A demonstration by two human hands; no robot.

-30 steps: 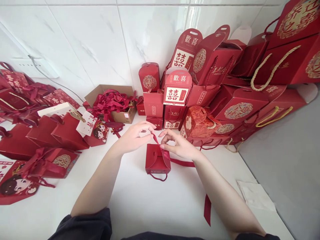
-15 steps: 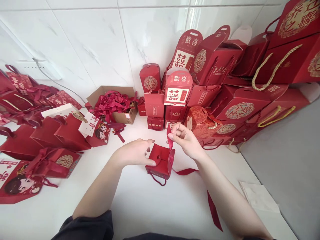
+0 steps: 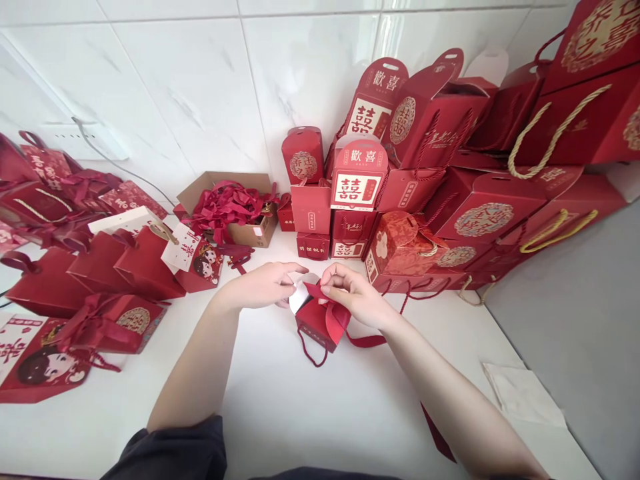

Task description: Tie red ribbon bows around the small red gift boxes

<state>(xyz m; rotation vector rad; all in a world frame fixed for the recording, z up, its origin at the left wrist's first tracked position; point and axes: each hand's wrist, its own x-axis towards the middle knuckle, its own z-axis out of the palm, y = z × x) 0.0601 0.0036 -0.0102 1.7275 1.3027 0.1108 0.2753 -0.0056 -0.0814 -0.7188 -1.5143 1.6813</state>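
Sm. red box [image 3: 316,325], part. open, upright on wht. table [image 3: 280,400], w/ dk. red ribbon [image 3: 367,341] alongside.

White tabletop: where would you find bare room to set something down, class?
Bare: tabletop between left forearm and ribbon end, in front of the small box; also between right forearm and white sheet. Crowded: right rear, under stacked boxes, and the left, under red boxes.

Dark navy top [image 3: 325,474]; left sleeve [image 3: 173,448] short, loose, creased, hem near the elbow. Forearms [image 3: 200,363] bare. Left hand [image 3: 265,285] and right hand [image 3: 353,295] bare too.
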